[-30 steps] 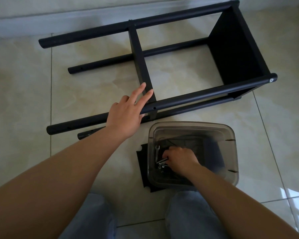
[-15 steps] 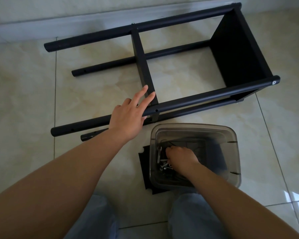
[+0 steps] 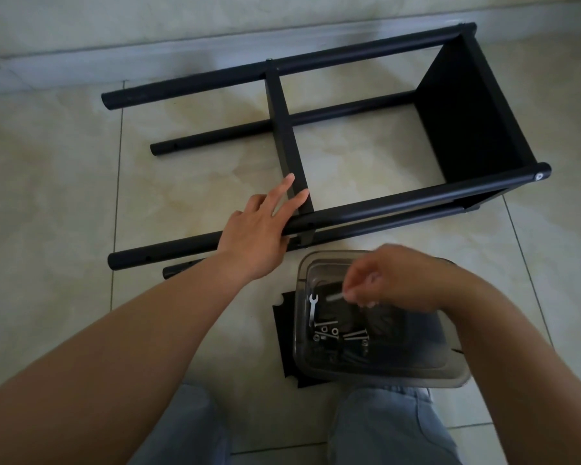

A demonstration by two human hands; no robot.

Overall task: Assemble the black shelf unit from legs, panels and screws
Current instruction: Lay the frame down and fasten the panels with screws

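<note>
Black metal shelf frame [image 3: 316, 129] made of round tube legs and flat panels lies on its side on the pale glossy tiled floor [image 3: 47, 196], filling the upper half of the view from about 10 o'clock to 3 o'clock. One solid black end panel [image 3: 467, 105] closes its 2 o'clock end; a narrow black middle panel [image 3: 285, 139] crosses between the legs near the centre. The left hand [image 3: 259, 229] rests on the nearest black tube leg [image 3: 383, 199], fingers straight and slightly spread, their tips just touching the lower end of the middle panel. A silver bolt head [image 3: 538, 176] shows at the 3 o'clock end of that leg.

At 5 o'clock from the left hand sits a smoky translucent plastic tub [image 3: 450, 374], partly over a flat black sheet [image 3: 284, 333] on the floor. Inside it lie a small silver flat wrench [image 3: 312, 305] and a loose cluster of silver screws and nuts [image 3: 339, 333]. The right hand [image 3: 393, 280] hovers over the tub's far rim, blurred, its curled fingertips pinching a pale silver screw [image 3: 335, 297] that points toward 9 o'clock, above the wrench. The frame's near leg lies at 12 o'clock from this hand, apart from it. Light blue denim knees [image 3: 393, 427] fill the bottom edge.
</note>
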